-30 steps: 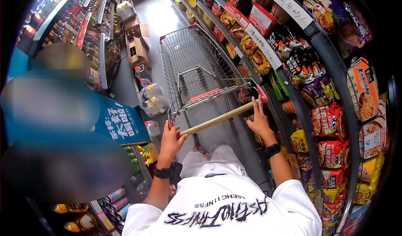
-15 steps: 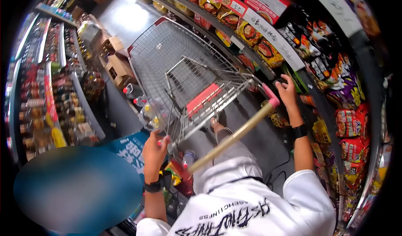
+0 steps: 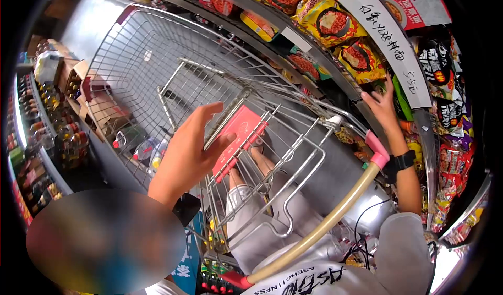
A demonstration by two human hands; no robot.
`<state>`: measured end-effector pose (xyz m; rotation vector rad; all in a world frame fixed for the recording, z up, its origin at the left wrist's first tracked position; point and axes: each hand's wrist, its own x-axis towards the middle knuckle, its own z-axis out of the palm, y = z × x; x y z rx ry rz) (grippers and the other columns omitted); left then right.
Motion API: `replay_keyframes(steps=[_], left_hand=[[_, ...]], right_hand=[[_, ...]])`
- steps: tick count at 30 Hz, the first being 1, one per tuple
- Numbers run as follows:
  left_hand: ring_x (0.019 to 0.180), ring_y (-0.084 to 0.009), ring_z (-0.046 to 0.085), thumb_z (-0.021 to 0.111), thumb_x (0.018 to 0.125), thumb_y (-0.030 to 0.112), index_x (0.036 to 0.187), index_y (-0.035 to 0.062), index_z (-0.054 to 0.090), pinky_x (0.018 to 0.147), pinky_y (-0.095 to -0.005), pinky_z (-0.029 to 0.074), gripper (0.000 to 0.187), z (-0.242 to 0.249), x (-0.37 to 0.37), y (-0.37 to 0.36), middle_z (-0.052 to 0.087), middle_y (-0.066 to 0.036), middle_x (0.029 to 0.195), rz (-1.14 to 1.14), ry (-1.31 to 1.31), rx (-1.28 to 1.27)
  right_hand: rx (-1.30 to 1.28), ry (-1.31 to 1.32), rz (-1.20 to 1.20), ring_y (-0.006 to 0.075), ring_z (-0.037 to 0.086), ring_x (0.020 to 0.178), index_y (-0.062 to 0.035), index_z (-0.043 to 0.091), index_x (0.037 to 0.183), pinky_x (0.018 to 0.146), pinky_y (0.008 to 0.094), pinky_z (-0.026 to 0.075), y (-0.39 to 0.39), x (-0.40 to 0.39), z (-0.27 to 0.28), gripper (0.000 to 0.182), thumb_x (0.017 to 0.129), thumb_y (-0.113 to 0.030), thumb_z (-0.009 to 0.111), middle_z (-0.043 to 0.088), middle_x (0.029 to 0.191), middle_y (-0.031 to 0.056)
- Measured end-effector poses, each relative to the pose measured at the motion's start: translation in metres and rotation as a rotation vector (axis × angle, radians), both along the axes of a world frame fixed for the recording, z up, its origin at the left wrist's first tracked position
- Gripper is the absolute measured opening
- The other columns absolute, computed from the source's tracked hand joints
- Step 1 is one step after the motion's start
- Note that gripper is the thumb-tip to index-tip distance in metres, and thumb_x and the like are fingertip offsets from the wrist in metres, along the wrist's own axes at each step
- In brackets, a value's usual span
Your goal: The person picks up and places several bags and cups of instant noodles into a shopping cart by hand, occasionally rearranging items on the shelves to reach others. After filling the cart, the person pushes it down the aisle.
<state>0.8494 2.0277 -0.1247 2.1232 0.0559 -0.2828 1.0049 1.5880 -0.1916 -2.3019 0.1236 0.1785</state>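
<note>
My right hand (image 3: 384, 109) reaches to the shelf edge at the right, fingers apart, holding nothing that I can see. Just beyond its fingertips lies a yellow instant noodle packet (image 3: 361, 61), with a green packet (image 3: 401, 97) beside the hand; whether I touch either cannot be told. Over the near end of a wire shopping cart (image 3: 126, 48) hovers my left hand (image 3: 183, 156), thumb and fingers spread, with nothing in it. Below and to its right are the cart's red seat flap (image 3: 241, 138) and its yellowish handle bar (image 3: 330, 219) with pink ends, close to my body.
A white handwritten price strip (image 3: 385, 43) runs along the noodle shelf. More bagged noodles (image 3: 448, 114) fill the right side. Cardboard boxes (image 3: 102, 111) and large bottles (image 3: 144, 148) stand beyond the cart, near bottle shelves (image 3: 68, 140) at left. A dark cable (image 3: 361, 221) hangs at lower right.
The cart appears larger and closer, with its handle lower in view. My right hand has come up to the noodle shelf edge. My left hand has risen over the cart, nearer the camera.
</note>
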Motion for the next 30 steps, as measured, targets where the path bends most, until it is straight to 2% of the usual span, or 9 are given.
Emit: replay_keyframes(steps=[2, 5, 9, 16, 18, 20, 22, 24, 30], left_hand=[[0.109, -0.0276, 0.055, 0.063, 0.087, 0.018, 0.122, 0.0014, 0.048, 0.09, -0.0378, 0.043, 0.042, -0.013, 0.013, 0.003, 0.057, -0.016, 0.118, -0.058, 0.022, -0.034], [0.107, -0.0271, 0.056, 0.062, 0.089, 0.022, 0.122, 0.0, 0.047, 0.089, -0.0379, 0.044, 0.042, -0.03, 0.022, 0.004, 0.057, -0.015, 0.118, -0.122, 0.048, -0.11], [0.107, -0.0241, 0.056, 0.061, 0.09, 0.025, 0.122, -0.0011, 0.047, 0.091, -0.0371, 0.044, 0.044, -0.044, 0.02, 0.006, 0.056, -0.014, 0.118, -0.151, 0.16, -0.276], [0.109, -0.0246, 0.057, 0.059, 0.091, 0.027, 0.124, -0.0011, 0.045, 0.091, -0.0368, 0.045, 0.045, -0.022, -0.01, 0.013, 0.057, -0.015, 0.118, -0.204, 0.261, -0.345], [0.109, -0.023, 0.057, 0.058, 0.092, 0.024, 0.123, -0.0017, 0.046, 0.091, -0.0361, 0.046, 0.042, -0.018, -0.014, 0.018, 0.058, -0.015, 0.117, -0.142, 0.363, -0.374], [0.108, -0.0221, 0.057, 0.057, 0.093, 0.023, 0.122, -0.0019, 0.046, 0.091, -0.0355, 0.046, 0.04, -0.019, -0.017, 0.02, 0.058, -0.015, 0.116, -0.103, 0.361, -0.392], [0.108, -0.0212, 0.057, 0.056, 0.093, 0.021, 0.122, -0.0021, 0.046, 0.091, -0.0349, 0.046, 0.038, -0.026, -0.017, 0.021, 0.059, -0.014, 0.116, -0.077, 0.38, -0.415], [0.107, -0.02, 0.057, 0.055, 0.093, 0.019, 0.121, -0.0017, 0.047, 0.092, -0.0339, 0.045, 0.036, -0.035, -0.022, 0.017, 0.059, -0.013, 0.115, -0.035, 0.347, -0.429], [0.108, -0.0206, 0.057, 0.055, 0.093, 0.016, 0.121, -0.002, 0.047, 0.092, -0.0344, 0.044, 0.034, -0.043, -0.02, 0.007, 0.059, -0.015, 0.115, -0.036, 0.328, -0.452]], right_hand=[[-0.157, -0.117, 0.06, 0.0353, 0.052, 0.109, -0.0066, 0.03, 0.14, 0.09, 0.0417, 0.045, -0.027, 0.013, -0.004, 0.083, 0.075, -0.035, 0.074, 0.038, 0.136, 0.0223], [-0.53, -0.269, 0.132, 0.0358, 0.053, 0.112, 0.001, 0.044, 0.128, 0.093, 0.0392, 0.042, -0.007, 0.024, 0.018, 0.068, 0.077, -0.033, 0.072, 0.053, 0.121, 0.0254], [-0.835, -0.513, 0.228, 0.0396, 0.05, 0.114, 0.0053, 0.044, 0.125, 0.095, 0.0392, 0.04, 0.01, 0.045, 0.013, 0.068, 0.076, -0.033, 0.072, 0.053, 0.119, 0.0281], [-0.526, -0.02, 0.287, 0.0315, 0.052, 0.111, 0.0024, 0.043, 0.128, 0.096, 0.0338, 0.039, 0.017, 0.099, 0.015, 0.081, 0.07, -0.041, 0.077, 0.053, 0.121, 0.0216], [-0.46, -0.084, 0.287, 0.0315, 0.052, 0.111, 0.0008, 0.045, 0.128, 0.096, 0.0331, 0.039, 0.02, 0.099, 0.011, 0.082, 0.066, -0.041, 0.079, 0.054, 0.119, 0.0214], [-0.626, -0.321, 0.379, 0.0304, 0.053, 0.11, 0.0014, 0.047, 0.125, 0.096, 0.033, 0.039, 0.024, 0.094, 0.007, 0.082, 0.063, -0.039, 0.08, 0.055, 0.118, 0.0209], [-0.589, -0.314, 0.367, 0.0306, 0.052, 0.112, 0.0022, 0.046, 0.125, 0.098, 0.0335, 0.038, 0.027, 0.098, 0.01, 0.086, 0.059, -0.039, 0.082, 0.054, 0.119, 0.0215], [-0.401, -0.055, 0.354, 0.0319, 0.049, 0.116, 0.003, 0.043, 0.128, 0.1, 0.0341, 0.036, 0.026, 0.1, 0.017, 0.091, 0.058, -0.041, 0.082, 0.051, 0.124, 0.0229], [-0.652, -0.094, 0.278, 0.0321, 0.046, 0.121, 0.0037, 0.037, 0.131, 0.104, 0.0329, 0.033, 0.041, 0.082, 0.023, 0.093, 0.059, -0.036, 0.081, 0.048, 0.127, 0.0234]])
